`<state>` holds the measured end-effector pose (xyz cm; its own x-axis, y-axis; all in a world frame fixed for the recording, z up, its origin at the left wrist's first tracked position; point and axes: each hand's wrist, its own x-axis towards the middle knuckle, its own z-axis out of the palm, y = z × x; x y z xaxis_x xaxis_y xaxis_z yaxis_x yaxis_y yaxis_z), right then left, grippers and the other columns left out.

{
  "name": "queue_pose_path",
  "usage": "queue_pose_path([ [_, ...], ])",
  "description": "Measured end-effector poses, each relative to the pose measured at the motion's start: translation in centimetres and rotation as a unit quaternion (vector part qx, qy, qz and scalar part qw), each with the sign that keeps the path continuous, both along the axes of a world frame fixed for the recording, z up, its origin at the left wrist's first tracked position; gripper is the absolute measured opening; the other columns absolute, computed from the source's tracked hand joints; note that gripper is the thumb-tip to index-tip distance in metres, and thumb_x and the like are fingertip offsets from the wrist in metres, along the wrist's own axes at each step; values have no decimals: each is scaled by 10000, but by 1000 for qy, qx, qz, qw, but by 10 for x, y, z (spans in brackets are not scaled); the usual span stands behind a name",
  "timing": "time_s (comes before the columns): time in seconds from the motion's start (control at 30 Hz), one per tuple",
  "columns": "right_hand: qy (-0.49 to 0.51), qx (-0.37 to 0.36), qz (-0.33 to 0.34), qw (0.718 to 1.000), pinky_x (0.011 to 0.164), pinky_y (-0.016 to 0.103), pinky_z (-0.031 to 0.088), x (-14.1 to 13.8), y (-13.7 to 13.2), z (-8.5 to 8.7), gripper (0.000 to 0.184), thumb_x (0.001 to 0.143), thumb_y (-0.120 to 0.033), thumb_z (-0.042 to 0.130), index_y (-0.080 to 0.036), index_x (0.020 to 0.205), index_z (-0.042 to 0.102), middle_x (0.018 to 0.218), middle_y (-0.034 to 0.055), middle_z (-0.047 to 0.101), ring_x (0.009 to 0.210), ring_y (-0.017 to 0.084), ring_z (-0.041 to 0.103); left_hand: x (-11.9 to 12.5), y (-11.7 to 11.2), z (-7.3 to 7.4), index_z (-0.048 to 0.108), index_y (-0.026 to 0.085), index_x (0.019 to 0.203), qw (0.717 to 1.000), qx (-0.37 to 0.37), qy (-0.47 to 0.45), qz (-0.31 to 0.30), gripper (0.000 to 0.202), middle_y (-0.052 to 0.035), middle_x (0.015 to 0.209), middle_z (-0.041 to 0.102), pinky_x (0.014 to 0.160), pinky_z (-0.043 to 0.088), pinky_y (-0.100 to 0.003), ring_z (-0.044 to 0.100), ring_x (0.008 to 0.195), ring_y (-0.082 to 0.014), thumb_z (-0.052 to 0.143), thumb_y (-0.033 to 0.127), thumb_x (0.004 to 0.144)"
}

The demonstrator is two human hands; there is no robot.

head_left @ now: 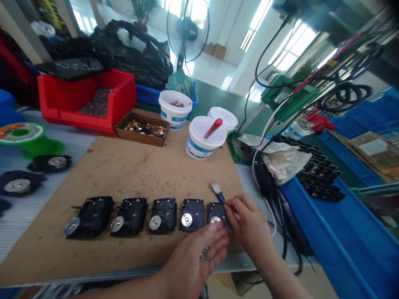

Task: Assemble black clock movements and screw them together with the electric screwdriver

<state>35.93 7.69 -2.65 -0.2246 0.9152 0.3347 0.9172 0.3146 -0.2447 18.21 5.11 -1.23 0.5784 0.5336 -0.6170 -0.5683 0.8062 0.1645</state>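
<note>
Beyond the far edge of the tabletop (pixel 73 143), a pale, glossy floor (pixel 215 71) is reflecting bright light, white walls (pixel 230 25) are rising behind it, and windows (pixel 286 47) are glowing past the far right corner.

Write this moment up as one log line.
left hand: palm up, small screws | right hand: at rightmost black unit | row: five black units on cardboard | brush: near right hand

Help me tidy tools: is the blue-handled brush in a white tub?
No, the blue-handled brush lies on the brown board near the right hand.
</note>
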Motion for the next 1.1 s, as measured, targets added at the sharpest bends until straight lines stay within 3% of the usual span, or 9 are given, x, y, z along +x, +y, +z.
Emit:
queue_pose_path([
  [0.27, -75, -25, 73, 994, 636, 287, 492, -3, -1, 2, 314, 991, -141, 376, -195, 767, 589, 803, 70, 587, 757, 193, 596, 0, -1, -1, 506, -24, 1282, 1000, -12, -5, -7, 479, -252, 1385, 549, 1078, 396, -362, 569, 1238, -265, 406, 334, 980],
  [0.43, -72, -35, 81, 993, 619, 298, 511, -3, 3, 4, 328, 989, -140, 382, -167, 763, 618, 766, 69, 583, 720, 201, 607, 2, 2, -1, 492, -31, 1292, 1000, -16, -5, -12, 525, -266, 1409, 515, 1076, 393, -346, 535, 1273, -273, 390, 380, 982],
  [0.57, -25, -16, 70, 997, 661, 280, 553, 3, 1, 12, 245, 978, -163, 425, -129, 901, 655, 847, 87, 613, 743, 182, 644, 0, 5, 6, 496, -32, 1286, 1000, -22, 9, -18, 516, -267, 1370, 550, 1064, 402, -345, 542, 1262, -277, 396, 373, 981],
  [0.67, 17, -2, 49, 999, 721, 276, 571, 0, -17, 26, 201, 961, -187, 485, -121, 1069, 641, 944, 105, 622, 815, 178, 658, -4, 5, 12, 541, -27, 1238, 1000, -20, 2, -17, 471, -249, 1277, 625, 1044, 419, -344, 582, 1210, -271, 405, 345, 983],
  [0.73, 59, -26, 70, 995, 735, 251, 572, -11, -34, 38, 200, 942, -176, 526, -165, 1116, 624, 984, 89, 628, 854, 165, 655, -6, 5, 16, 594, 2, 1178, 1000, -11, -5, -10, 423, -214, 1192, 678, 1017, 434, -349, 612, 1158, -264, 401, 327, 988],
  [0.83, 95, -32, 150, 983, 691, 244, 569, -36, -55, 48, 129, 929, -178, 556, -200, 1031, 631, 910, 48, 667, 810, 161, 656, -12, 2, 20, 659, 36, 1090, 1000, -8, -15, -16, 420, -172, 1069, 722, 966, 447, -348, 641, 1075, -246, 380, 335, 995],
  [0.97, 82, 17, 177, 981, 588, 269, 538, -67, -63, 43, 145, 956, -180, 509, -178, 917, 649, 775, 31, 690, 694, 174, 649, -31, -7, 18, 710, 76, 1006, 998, 8, -50, -25, 357, -114, 987, 731, 905, 452, -301, 639, 1005, -212, 600, 395, 891],
  [1.1, 100, 21, 201, 974, 573, 253, 504, -94, -63, 32, 215, 977, -176, 476, -189, 867, 659, 760, 9, 695, 658, 152, 640, -70, -17, 12, 747, 117, 926, 997, 45, -51, -28, 312, -58, 886, 730, 737, 459, -226, 640, 824, -145, 794, 349, 724],
])
